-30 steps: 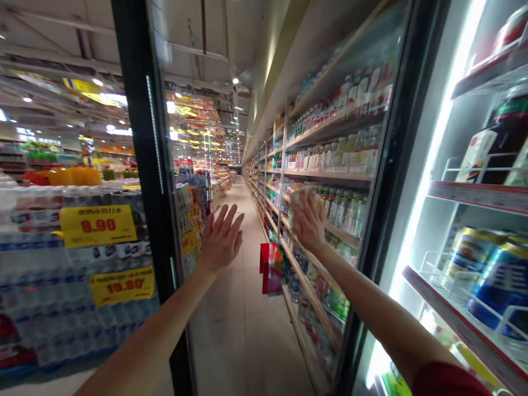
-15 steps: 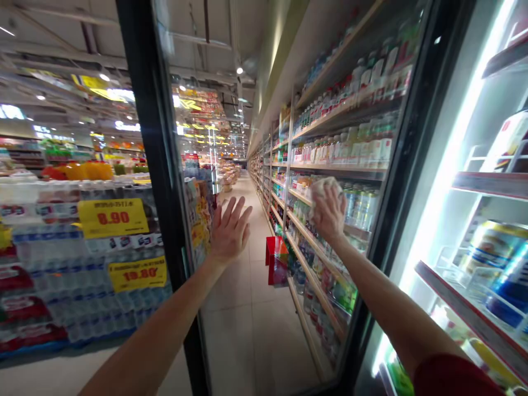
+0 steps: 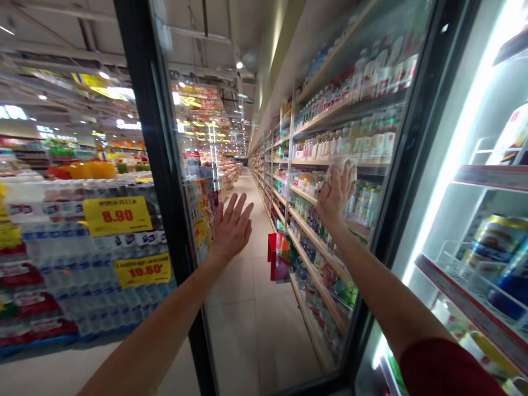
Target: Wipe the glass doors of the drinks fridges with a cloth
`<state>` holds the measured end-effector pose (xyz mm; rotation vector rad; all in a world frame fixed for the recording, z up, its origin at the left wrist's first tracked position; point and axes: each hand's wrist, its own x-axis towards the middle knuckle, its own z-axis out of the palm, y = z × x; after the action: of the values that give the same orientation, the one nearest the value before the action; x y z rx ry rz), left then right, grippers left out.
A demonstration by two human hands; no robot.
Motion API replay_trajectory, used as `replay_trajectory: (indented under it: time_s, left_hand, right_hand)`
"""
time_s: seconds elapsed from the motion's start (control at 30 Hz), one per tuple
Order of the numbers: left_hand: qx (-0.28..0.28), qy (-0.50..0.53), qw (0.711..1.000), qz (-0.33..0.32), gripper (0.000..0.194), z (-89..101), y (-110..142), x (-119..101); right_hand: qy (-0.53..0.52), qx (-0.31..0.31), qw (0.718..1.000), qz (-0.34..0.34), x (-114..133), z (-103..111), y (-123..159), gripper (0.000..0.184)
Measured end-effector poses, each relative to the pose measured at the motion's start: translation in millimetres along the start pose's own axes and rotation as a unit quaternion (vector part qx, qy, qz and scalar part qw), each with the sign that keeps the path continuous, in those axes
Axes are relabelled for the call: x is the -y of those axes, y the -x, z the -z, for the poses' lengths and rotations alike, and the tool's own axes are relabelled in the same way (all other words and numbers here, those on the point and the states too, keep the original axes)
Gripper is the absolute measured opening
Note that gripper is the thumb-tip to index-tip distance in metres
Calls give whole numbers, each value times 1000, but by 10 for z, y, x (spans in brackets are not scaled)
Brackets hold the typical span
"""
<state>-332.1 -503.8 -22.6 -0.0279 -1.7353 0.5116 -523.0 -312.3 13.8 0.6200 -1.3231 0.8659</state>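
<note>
In front of me stands a glass door (image 3: 264, 335) in a black frame (image 3: 154, 121), swung out from a lit fridge. My left hand (image 3: 232, 228) is spread with its palm toward the glass and holds nothing; whether it touches the pane I cannot tell. To the right, my right hand (image 3: 333, 201) presses a crumpled whitish cloth (image 3: 350, 169) against the glass. Its fingers lie over the cloth, which shows past the fingertips.
Lit fridge shelves (image 3: 495, 179) with cans (image 3: 495, 242) are close on my right. Through the glass appear drink shelves (image 3: 342, 110) and a red stool (image 3: 278, 256) on the tiled floor. Packs of bottled water (image 3: 103, 275) with yellow price signs (image 3: 117, 215) are stacked on the left.
My right hand has moved a little up and to the right with the cloth across the glass. The left hand has stayed almost in place.
</note>
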Motion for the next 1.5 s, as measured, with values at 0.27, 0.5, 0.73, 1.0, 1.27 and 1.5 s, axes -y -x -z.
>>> replay_trajectory:
  time_s: [0.27, 0.5, 0.73, 1.0, 1.27, 1.5]
  left_hand:
    - [-9, -3, 1000, -10, 54, 20, -16, 5]
    - [1, 35, 999, 7, 56, 5, -4, 7]
    - [-3, 8, 1000, -2, 58, 15, -22, 6]
    - [-17, 7, 1000, -10, 57, 17, -31, 19]
    - [-23, -5, 1000, -9, 57, 1, -33, -12]
    - [-3, 52, 999, 10, 57, -38, 7, 31]
  right_hand:
    - [-7, 99, 989, 109, -34, 14, -113, 44]
    - [-52, 181, 955, 231, 79, 62, -11, 45]
    - [46, -30, 992, -111, -196, 24, -134, 51]
    - [-13, 158, 976, 152, -251, 155, 11, 45]
    - [45, 89, 989, -112, -276, 89, -562, 51]
    - [-26, 251, 911, 325, 279, 12, -421, 49]
